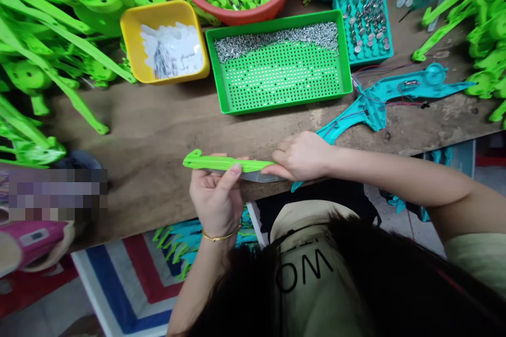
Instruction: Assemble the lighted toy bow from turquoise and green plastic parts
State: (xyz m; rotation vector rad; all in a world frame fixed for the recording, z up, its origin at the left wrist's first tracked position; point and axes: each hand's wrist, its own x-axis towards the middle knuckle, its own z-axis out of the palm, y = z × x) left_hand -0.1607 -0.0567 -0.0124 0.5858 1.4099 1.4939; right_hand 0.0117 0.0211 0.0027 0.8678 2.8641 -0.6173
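Observation:
Between my two hands lies a long bright green plastic part (215, 162) with a hooked left end. My left hand (215, 195) grips it from below, thumb pressed on its front edge. My right hand (302, 157) is closed around its right end, hiding that end. A translucent strip (263, 176) runs along the green part's lower side. Under and behind my right hand a turquoise plastic shell (379, 105) with thin red and dark wires and a small metal piece lies on the wooden table (158, 126).
A green perforated tray (276, 102) holds many small screws. Beside it stand a yellow box (166, 82) of white strips, a red basin (237, 17) of small green parts and a turquoise tray (371, 58) of metal pieces. Green parts (59, 47) pile up left; more (482, 47) lie right.

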